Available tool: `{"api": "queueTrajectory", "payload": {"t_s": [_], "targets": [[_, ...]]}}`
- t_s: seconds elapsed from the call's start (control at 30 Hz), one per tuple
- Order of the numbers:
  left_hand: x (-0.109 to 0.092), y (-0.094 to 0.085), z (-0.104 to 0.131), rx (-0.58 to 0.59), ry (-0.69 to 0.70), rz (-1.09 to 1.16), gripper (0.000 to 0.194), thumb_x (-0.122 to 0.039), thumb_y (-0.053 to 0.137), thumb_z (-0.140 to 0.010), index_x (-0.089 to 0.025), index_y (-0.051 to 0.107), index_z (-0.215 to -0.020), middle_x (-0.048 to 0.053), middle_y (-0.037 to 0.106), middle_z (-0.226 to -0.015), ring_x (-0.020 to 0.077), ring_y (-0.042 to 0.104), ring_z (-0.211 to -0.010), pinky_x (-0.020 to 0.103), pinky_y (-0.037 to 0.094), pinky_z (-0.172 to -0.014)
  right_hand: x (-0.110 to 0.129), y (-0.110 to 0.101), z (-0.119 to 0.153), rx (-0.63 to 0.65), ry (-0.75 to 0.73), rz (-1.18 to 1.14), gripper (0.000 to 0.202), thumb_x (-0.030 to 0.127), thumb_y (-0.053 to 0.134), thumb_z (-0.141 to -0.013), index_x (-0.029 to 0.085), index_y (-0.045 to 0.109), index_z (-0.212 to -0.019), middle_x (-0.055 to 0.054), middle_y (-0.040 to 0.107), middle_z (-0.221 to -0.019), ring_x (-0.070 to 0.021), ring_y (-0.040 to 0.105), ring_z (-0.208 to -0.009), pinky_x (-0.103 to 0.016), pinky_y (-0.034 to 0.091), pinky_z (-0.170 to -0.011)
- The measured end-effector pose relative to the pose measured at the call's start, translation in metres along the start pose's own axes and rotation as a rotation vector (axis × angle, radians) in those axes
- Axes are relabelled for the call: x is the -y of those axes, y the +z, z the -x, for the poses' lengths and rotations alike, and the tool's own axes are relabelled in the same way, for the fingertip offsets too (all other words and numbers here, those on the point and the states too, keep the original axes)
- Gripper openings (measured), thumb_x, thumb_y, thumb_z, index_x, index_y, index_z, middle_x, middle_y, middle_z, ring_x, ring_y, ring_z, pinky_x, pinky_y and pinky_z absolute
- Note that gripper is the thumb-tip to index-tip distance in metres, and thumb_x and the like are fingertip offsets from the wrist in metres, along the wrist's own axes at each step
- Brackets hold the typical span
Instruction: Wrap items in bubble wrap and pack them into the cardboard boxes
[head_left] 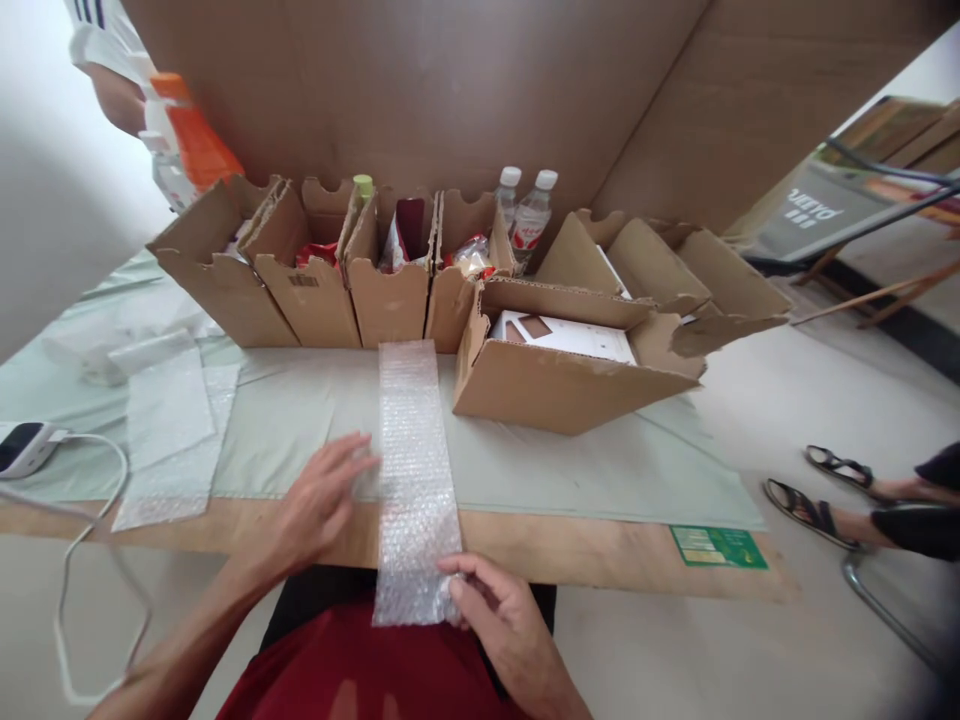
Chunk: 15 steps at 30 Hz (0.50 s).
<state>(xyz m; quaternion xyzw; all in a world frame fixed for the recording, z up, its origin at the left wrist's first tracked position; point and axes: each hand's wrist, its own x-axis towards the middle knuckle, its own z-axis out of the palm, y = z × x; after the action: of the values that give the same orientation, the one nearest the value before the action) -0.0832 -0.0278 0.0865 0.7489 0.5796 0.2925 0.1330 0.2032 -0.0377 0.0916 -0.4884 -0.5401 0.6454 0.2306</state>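
A long strip of clear bubble wrap (415,450) lies flat on the pale green cloth, its near end hanging over the table edge toward my lap. My right hand (499,615) pinches the lower right corner of the strip between thumb and fingers. Just left of the strip, my left hand (319,500) hovers over the table edge with its fingers spread and slightly blurred; nothing is in it. Farther left rest more bubble wrap pieces (172,410), partly overlapping.
Open cardboard boxes (386,300) with packets inside line the back, beside bottles (531,215). One box (577,385) holding a white carton juts forward. A power bank-like device (26,450) with a white cable (64,590) sits left. A person's sandalled feet (810,515) are at right.
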Motion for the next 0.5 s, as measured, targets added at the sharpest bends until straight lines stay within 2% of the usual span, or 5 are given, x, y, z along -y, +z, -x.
{"api": "queueTrajectory", "payload": {"t_s": [0.1, 0.17, 0.27, 0.37, 0.5], "targets": [[-0.027, -0.017, 0.057, 0.251, -0.023, 0.188, 0.073, -0.011, 0.049, -0.087, -0.034, 0.038, -0.155, 0.008, 0.048, -0.159, 0.0277, 0.041, -0.15, 0.052, 0.048, -0.115, 0.009, 0.003, -0.015, -0.014, 0.041, -0.244, 0.042, 0.058, 0.066, -0.09, 0.018, 0.075, -0.102, -0.002, 0.069, -0.071, -0.0133, 0.061, -0.06, -0.026, 0.053, -0.061], [-0.042, -0.011, 0.066, 0.273, -0.086, 0.255, 0.082, -0.019, 0.058, -0.087, -0.032, 0.025, -0.161, 0.011, 0.046, -0.16, 0.0298, 0.046, -0.147, 0.052, 0.052, -0.111, 0.013, 0.008, -0.03, -0.034, 0.04, -0.357, 0.049, 0.063, 0.066, -0.089, 0.017, 0.074, -0.103, -0.003, 0.069, -0.071, -0.0123, 0.059, -0.057, -0.024, 0.051, -0.055], [-0.048, 0.016, 0.046, 0.071, -0.231, 0.255, 0.066, -0.023, 0.056, -0.093, -0.03, 0.036, -0.155, 0.012, 0.062, -0.144, 0.0268, 0.064, -0.129, 0.047, 0.057, -0.103, 0.017, 0.014, -0.048, -0.063, 0.059, -0.475, 0.054, 0.065, 0.068, -0.086, 0.017, 0.07, -0.111, -0.007, 0.072, -0.081, -0.0153, 0.064, -0.062, -0.024, 0.05, -0.047], [-0.038, 0.042, 0.015, -0.082, -0.32, 0.16, 0.048, -0.022, 0.051, -0.096, -0.025, 0.05, -0.144, 0.009, 0.072, -0.119, 0.0226, 0.071, -0.105, 0.04, 0.059, -0.092, 0.017, 0.011, -0.048, -0.13, 0.0, -0.44, 0.058, 0.06, 0.066, -0.089, 0.02, 0.061, -0.131, -0.006, 0.073, -0.089, -0.0157, 0.065, -0.063, -0.024, 0.051, -0.045], [-0.022, 0.053, -0.006, -0.091, -0.241, -0.061, 0.052, -0.017, 0.054, -0.092, -0.019, 0.05, -0.144, 0.006, 0.069, -0.089, 0.0228, 0.064, -0.084, 0.038, 0.055, -0.079, 0.012, -0.003, -0.035, -0.319, -0.262, 0.048, 0.039, 0.041, 0.06, -0.097, 0.022, 0.063, -0.13, -0.004, 0.074, -0.089, -0.0169, 0.067, -0.071, -0.032, 0.059, -0.067]]}}
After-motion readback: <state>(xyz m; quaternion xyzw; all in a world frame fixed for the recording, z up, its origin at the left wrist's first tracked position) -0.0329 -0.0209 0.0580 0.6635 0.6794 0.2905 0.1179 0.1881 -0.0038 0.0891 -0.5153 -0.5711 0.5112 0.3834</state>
